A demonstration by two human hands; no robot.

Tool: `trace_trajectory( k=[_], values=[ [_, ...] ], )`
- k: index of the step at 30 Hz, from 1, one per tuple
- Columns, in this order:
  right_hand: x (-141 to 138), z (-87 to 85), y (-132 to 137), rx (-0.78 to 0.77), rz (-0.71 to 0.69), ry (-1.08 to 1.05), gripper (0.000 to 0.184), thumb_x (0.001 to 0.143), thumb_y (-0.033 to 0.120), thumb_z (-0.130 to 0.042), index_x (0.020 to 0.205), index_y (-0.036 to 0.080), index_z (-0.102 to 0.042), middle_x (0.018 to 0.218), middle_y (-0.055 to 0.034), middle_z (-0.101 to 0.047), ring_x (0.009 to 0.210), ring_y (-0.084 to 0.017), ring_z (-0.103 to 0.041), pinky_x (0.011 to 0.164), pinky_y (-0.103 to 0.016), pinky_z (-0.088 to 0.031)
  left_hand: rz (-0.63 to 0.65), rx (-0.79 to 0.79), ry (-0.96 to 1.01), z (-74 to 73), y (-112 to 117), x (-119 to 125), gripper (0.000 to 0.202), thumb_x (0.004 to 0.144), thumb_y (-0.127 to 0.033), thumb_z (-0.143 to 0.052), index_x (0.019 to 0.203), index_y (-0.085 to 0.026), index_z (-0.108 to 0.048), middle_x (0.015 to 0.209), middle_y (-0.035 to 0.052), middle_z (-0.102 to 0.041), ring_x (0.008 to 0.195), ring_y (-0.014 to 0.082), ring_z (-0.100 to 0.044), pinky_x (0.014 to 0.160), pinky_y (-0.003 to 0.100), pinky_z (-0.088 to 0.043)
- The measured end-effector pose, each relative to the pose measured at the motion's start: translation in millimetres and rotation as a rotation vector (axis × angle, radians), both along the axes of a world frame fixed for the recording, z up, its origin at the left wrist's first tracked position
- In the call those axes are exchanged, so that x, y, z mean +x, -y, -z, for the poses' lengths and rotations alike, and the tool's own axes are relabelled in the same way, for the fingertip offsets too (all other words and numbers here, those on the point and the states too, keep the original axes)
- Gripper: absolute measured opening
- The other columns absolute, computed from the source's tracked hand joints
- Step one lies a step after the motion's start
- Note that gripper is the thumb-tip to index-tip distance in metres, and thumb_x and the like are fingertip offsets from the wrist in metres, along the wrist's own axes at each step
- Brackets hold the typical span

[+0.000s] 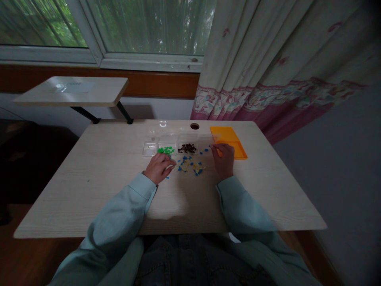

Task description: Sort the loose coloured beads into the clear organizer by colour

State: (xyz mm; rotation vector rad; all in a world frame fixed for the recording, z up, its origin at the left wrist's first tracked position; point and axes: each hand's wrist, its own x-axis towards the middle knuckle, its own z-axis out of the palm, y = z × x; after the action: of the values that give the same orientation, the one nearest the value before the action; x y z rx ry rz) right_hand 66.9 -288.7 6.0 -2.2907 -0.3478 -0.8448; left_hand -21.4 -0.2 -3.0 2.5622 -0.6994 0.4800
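Note:
A scatter of small blue and yellow pieces point(189, 164) lies on the pale wooden table point(98, 174) between my hands. My left hand point(159, 167) rests on the table just left of the scatter, fingers curled together. My right hand point(224, 159) sits at the right of the scatter, fingers pinched close, tips towards a few blue pieces point(204, 151). Beyond the scatter stands a row of clear compartments point(169, 145): one holds green pieces point(166, 150), one dark brown pieces point(187, 148), one at the left point(149, 149) looks nearly bare. What either hand pinches is too small to see.
An orange flat lid or tray point(229, 139) lies behind my right hand. A round cable hole point(194, 126) is near the table's far edge. A smaller side table point(74, 91) stands behind at the left, under the window. Curtains point(268, 71) hang at the right.

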Motion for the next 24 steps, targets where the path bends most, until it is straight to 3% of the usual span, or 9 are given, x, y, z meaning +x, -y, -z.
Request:
trace_trajectory(
  k=[9, 24],
  values=[
    [3.4, 9.0, 1.2, -0.013, 0.008, -0.032, 0.031, 0.089, 0.041, -0.050, 0.084, 0.018, -0.070, 0.085, -0.0083, -0.064, 0.086, -0.022, -0.054, 0.082, -0.038, -0.040, 0.002, -0.010, 0.010, 2.6, -0.8, 0.6, 0.022, 0.089, -0.031, -0.051, 0.104, -0.024, -0.065, 0.098, 0.0072, -0.053, 0.097, 0.0218, -0.049, 0.086, 0.039, -0.042],
    [-2.6, 5.1, -4.2, -0.011, -0.043, -0.042, 0.028, 0.090, 0.038, -0.050, 0.089, 0.020, -0.071, 0.087, -0.0076, -0.065, 0.087, -0.022, -0.055, 0.084, -0.038, -0.041, 0.023, -0.003, -0.034, -1.6, 3.2, -0.5, 0.025, 0.087, -0.038, -0.054, 0.104, -0.024, -0.066, 0.098, 0.0076, -0.053, 0.097, 0.0222, -0.049, 0.087, 0.039, -0.041]
  ],
)
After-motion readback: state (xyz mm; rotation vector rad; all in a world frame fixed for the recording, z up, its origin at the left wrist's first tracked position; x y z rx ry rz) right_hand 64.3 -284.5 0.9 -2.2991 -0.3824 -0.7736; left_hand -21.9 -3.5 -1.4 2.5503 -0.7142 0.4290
